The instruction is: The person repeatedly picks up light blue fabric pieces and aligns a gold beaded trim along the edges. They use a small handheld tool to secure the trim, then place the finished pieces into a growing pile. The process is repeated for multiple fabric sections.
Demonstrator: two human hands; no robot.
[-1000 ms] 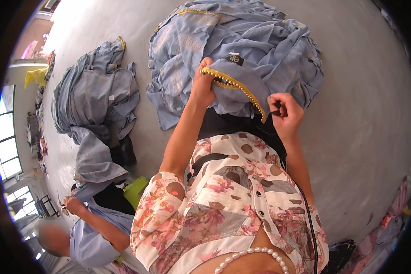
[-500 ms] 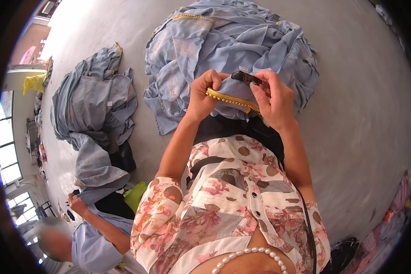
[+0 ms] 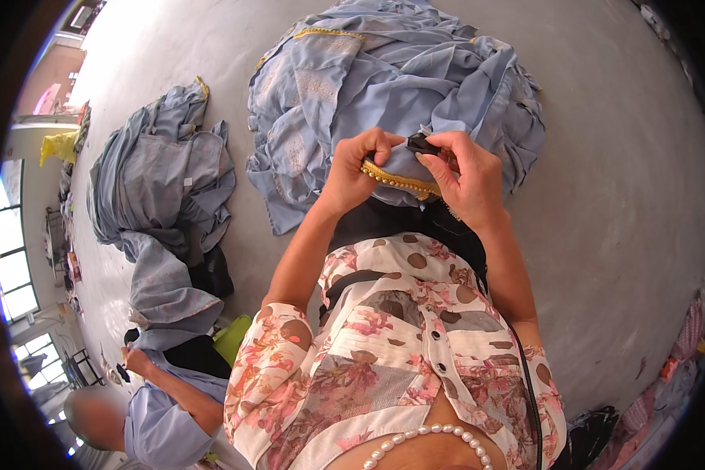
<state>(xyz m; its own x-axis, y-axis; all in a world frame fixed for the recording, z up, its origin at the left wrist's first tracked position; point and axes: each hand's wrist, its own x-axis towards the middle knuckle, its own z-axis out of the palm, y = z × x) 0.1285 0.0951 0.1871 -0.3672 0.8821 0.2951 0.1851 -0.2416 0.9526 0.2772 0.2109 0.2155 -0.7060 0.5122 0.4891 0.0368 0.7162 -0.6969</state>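
Observation:
A light blue garment with a gold beaded edge [image 3: 399, 179] is stretched between my hands, above a big heap of the same blue cloth [image 3: 399, 86]. My left hand [image 3: 356, 171] is closed on the garment at the left end of that gold edge. Thumb and fingers of my right hand [image 3: 470, 174] pinch a small black label [image 3: 421, 144] at the garment's neck, which now looks folded. A small whitish tag [image 3: 424, 129] sticks up just behind it. The fingertips cover part of the label.
On the left lies a smaller pile of blue garments [image 3: 153, 164]. A co-worker in a blue top [image 3: 168, 419] sits below it, holding part of that cloth. A green object [image 3: 231, 338] is beside the co-worker. Pinkish cloth [image 3: 634, 419] lies at lower right on the grey floor.
The black label was lying flat and is now folded up between my right fingers. My left hand has shifted slightly right, toward the label. The co-worker's hand has moved down a little.

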